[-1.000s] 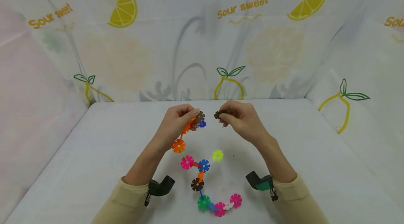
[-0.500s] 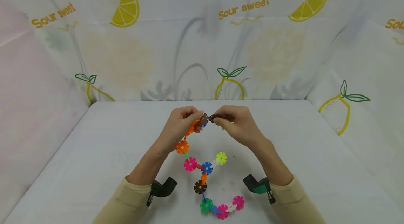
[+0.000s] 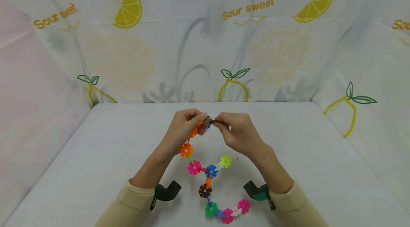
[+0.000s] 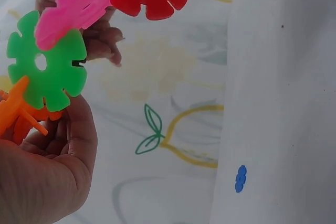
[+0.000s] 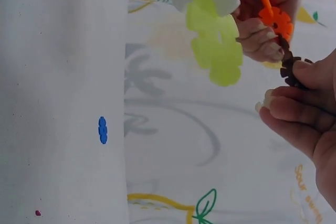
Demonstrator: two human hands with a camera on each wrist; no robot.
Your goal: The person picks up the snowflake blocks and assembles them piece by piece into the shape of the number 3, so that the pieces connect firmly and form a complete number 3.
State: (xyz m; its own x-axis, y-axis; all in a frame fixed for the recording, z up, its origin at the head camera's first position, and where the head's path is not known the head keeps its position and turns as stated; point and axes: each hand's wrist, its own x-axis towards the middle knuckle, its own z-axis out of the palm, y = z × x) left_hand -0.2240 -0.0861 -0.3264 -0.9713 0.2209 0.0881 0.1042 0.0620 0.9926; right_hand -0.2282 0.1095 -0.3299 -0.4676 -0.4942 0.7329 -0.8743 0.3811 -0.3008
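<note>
My left hand (image 3: 182,129) pinches a brown notched snowflake disc (image 3: 207,121), the end piece of a chain of linked plastic discs. My right hand (image 3: 241,132) pinches another brown disc (image 5: 290,71), turned edge-on against the first; whether their slots interlock cannot be told. From the left hand the chain runs down through an orange disc (image 3: 186,150), a pink disc (image 3: 194,167) and a blue disc (image 3: 211,171). There it branches to a yellow-green disc (image 3: 225,161) and down to a brown disc (image 3: 205,190), a green disc (image 3: 211,209) and pink discs (image 3: 243,206).
A loose blue disc (image 4: 240,179) lies on the white table (image 3: 304,156) beyond the hands. A tiny magenta bit (image 5: 38,213) shows in the right wrist view. A printed cloth (image 3: 179,42) stands behind the table. Black wrist cameras (image 3: 167,190) hang from both sleeves.
My right hand has moved left and brought its brown disc up against the one in my left hand. The left hand and chain have shifted slightly right.
</note>
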